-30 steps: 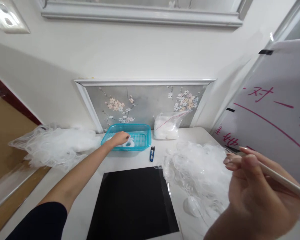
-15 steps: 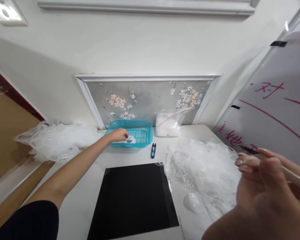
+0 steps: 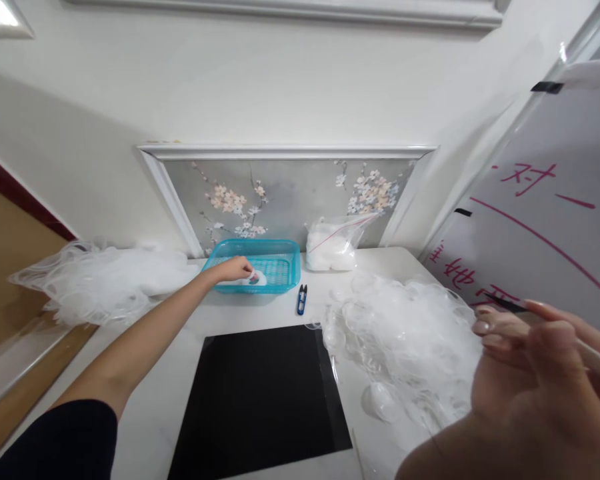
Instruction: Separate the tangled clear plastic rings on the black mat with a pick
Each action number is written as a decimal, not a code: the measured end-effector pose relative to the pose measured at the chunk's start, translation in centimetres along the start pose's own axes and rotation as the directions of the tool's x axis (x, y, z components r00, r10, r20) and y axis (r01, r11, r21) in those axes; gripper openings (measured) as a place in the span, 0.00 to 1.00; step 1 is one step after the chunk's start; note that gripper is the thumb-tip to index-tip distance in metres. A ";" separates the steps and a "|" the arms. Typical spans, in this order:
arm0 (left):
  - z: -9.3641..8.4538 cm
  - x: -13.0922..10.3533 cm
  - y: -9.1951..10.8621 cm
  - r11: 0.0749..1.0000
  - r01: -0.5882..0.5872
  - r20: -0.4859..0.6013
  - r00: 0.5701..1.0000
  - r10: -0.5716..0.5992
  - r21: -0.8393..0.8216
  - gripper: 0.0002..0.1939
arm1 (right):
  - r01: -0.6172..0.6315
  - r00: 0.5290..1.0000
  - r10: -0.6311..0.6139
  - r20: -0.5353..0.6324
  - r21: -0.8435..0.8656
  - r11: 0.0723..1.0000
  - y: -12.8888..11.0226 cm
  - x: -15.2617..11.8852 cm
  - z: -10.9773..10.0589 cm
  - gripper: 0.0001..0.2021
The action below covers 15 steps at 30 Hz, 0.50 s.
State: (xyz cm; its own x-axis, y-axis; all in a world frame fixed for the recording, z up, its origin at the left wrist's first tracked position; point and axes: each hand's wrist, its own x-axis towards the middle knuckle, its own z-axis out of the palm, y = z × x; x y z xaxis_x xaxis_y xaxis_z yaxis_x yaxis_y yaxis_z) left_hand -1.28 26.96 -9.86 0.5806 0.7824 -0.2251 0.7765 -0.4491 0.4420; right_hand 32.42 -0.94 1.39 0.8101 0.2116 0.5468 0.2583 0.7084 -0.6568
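My left hand (image 3: pixel 237 268) reaches into the turquoise plastic basket (image 3: pixel 294 285) with its fingers pinched on a small white ring-shaped piece (image 3: pixel 261 277). The piece is at the front inside of the basket, and the fingers partly cover it. At the right edge, my right hand (image 3: pixel 540 373) is raised and closed around a slim tool (image 3: pixel 500 302) with a dark pointed tip and a pale shaft. That tip points left, above the heap of clear-white rings (image 3: pixel 405 327). Its exact kind I cannot tell.
Blue thread snips (image 3: pixel 302 300) lie right of the basket. A black mat (image 3: pixel 263 400) covers the front middle of the white table. Another pile of translucent rings (image 3: pixel 115 277) sits left. Behind stands a zip bag (image 3: pixel 333 247) of white material; a whiteboard (image 3: pixel 555 220) leans right.
The view has shifted slightly, so the table things appear a little further left. My left hand stays at the white piece in the basket. My right hand keeps hold of the slim tool.
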 end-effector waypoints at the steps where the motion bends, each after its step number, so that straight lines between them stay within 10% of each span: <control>1: 0.2 0.2 0.1 1.000 0.005 0.027 1.000 -0.005 0.014 0.14 | 0.001 1.000 -0.001 -0.009 0.003 1.000 0.0 0.0 0.0 0.10; 15: 1.0 1.4 0.0 0.980 0.120 -0.001 0.993 -0.121 0.158 0.17 | -0.017 1.000 0.018 0.019 -0.030 0.999 0.3 -0.1 0.2 0.10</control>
State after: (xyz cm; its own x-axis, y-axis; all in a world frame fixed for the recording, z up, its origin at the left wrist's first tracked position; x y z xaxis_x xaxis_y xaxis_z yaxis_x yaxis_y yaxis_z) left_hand -0.28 27.61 -11.03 0.4818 0.8317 -0.2760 0.8695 -0.4146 0.2687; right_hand 32.26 -0.61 1.22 0.8046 0.2367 0.5446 0.2598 0.6844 -0.6813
